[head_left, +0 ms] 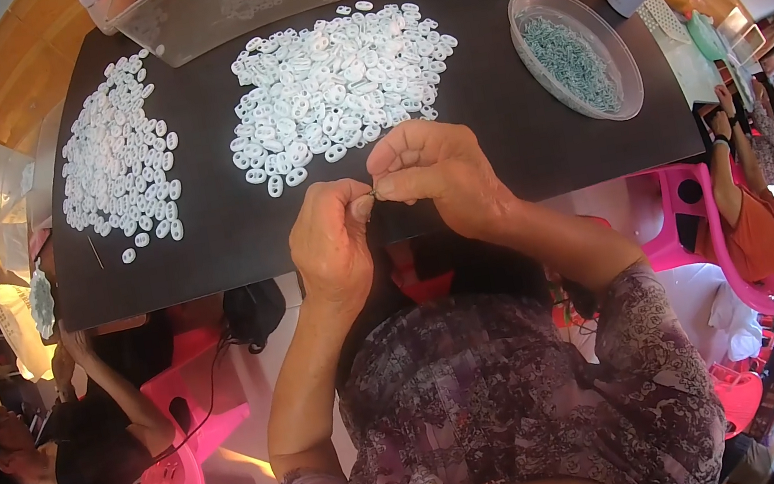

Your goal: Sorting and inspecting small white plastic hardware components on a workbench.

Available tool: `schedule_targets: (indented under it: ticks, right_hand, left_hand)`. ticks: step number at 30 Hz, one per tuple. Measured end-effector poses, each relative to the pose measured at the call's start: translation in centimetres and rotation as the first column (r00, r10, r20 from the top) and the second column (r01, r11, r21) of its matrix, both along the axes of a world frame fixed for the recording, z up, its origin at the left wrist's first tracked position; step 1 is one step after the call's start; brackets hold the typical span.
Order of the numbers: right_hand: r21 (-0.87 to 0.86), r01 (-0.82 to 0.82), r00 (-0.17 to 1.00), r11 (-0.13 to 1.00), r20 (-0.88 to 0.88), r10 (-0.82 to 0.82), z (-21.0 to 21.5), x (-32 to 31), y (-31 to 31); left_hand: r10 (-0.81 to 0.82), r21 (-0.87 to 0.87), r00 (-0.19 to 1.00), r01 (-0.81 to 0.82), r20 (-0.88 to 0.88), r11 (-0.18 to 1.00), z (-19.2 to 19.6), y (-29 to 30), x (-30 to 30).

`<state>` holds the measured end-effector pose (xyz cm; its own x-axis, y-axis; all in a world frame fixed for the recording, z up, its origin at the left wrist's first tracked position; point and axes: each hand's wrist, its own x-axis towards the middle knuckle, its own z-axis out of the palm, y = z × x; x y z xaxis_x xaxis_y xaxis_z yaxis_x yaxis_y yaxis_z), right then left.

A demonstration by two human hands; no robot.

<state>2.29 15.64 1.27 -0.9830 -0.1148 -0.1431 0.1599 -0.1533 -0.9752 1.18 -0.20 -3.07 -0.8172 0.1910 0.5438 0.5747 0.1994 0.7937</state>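
Dark flat tabletop point(209, 174); hands above its near edge, about mid-length. Heap of white, oval, two-holed pieces point(337, 83) lies beyond both hands, toward the far edge. Clear round plastic tub point(624, 62) of thin grey-green bits sits toward the right edge, right hand nearer. Right hand point(447, 175) and left hand point(331, 243): thumbs and fingers pinched closed, tips nearly meeting on a tiny, dark, thin piece point(373, 194) between them. Its long axis: too small to tell.
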Motion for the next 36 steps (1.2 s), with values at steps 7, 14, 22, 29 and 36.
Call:
schedule_targets:
  ticks: [7, 14, 22, 29, 36]
  right_hand:
    - [0.161, 0.097, 0.963, 0.982, -0.266, -0.052, -0.5, 0.8, -0.9]
    - [0.153, 0.133, 0.938, 0.979, -0.337, -0.075, -0.9, 0.9, -0.7]
    - [0.16, 0.086, 0.979, 0.983, -0.198, -0.053, -0.6, 0.5, -0.7]
    - [0.259, 0.09, 0.961, 0.962, -0.275, -0.016, -0.7, 0.9, -1.1]
    - [0.478, 0.294, 0.705, 0.828, -0.693, 0.15, -1.2, 0.5, -1.1]
  left_hand:
    - [0.004, 0.073, 0.977, -0.02, 0.215, 0.997, 0.3, 0.1, 1.0]
    - [-0.374, 0.516, 0.715, 0.022, 0.59, 0.856, 2.1, 0.0, 1.5]
    - [0.078, -0.068, 0.996, -0.081, -0.042, 0.994, 1.3, -0.2, 0.8]
    - [-0.066, 0.169, 0.95, 0.014, 0.304, 0.986, 1.4, -0.4, 1.1]
    - [-0.256, 0.386, 0.797, 0.032, 0.547, 0.922, 2.1, -0.9, 1.3]
